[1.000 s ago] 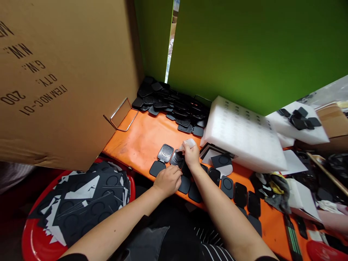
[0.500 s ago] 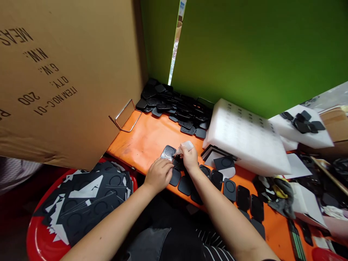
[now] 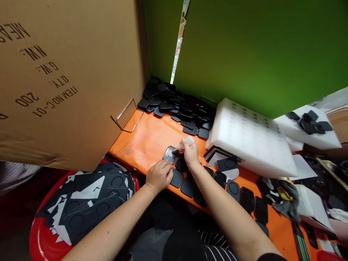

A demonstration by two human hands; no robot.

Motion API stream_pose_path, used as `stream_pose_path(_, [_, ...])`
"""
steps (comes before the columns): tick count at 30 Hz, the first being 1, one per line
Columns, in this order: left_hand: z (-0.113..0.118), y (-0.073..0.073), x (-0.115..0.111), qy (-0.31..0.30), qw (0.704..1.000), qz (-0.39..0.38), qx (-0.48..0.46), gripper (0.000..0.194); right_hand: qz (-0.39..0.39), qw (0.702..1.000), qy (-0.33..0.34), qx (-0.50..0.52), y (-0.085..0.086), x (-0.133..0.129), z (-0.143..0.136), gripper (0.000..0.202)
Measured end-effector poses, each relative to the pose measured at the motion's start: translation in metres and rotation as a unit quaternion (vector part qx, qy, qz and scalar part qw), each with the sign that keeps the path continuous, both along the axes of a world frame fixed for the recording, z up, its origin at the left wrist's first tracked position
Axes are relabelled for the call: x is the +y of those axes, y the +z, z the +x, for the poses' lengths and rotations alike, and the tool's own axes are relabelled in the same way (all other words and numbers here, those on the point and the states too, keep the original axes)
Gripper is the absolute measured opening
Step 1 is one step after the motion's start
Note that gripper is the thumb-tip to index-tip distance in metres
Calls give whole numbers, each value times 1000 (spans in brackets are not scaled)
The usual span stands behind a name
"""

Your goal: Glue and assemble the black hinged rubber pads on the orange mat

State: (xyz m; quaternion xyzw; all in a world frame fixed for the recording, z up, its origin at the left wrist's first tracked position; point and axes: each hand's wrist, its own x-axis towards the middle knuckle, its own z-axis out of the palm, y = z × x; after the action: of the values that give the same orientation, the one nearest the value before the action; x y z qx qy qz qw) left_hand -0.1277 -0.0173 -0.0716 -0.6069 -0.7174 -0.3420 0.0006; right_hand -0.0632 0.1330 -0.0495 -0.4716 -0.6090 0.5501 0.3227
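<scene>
My right hand [image 3: 190, 151] grips a small white squeeze bottle [image 3: 188, 140], its nozzle tilted down to the left over a black square plate [image 3: 170, 153]. The plate has a round gridded recess with a shiny wet-looking surface. My left hand [image 3: 160, 175] has its fingers bent together at the plate's near edge, holding it against the orange table [image 3: 133, 145]. A gridded black plate [image 3: 180, 163] lies partly under my right hand. Smooth black square plates [image 3: 177, 177] line the table edge below it.
Black plates [image 3: 174, 99] are piled at the back against the green wall [image 3: 244, 47]. A white foam block [image 3: 250, 137] stands on the right. Left are a wire stand [image 3: 127, 116], a large carton [image 3: 81, 72] and a red tub [image 3: 40, 235] of dark sheet scraps.
The bottle's nozzle has shifted slightly over the gridded recess of the plate. My left hand stays at the plate's near edge. The whole view has moved a little.
</scene>
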Motion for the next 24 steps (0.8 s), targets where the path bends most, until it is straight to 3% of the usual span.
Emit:
stream_pose_path(6, [0,-1,0,0,1000,4,4,15,44,998,6,-34,-5,-3,-22,27])
stream_pose_path(13, [0,0,0,5,1000,21,13,15,58,997,-19,-48,-5,5,-20,27])
stream_pose_path(18, [-2,1,0,-17,999,29,22,17,-102,986,-90,99,8,1,-7,32])
stream_pose_path(21, [-6,0,0,-35,998,38,42,17,-241,937,-96,233,32,-5,24,31])
stream_pose_path(24, [-10,-4,3,-48,994,61,71,16,-340,881,-103,313,57,-13,79,22])
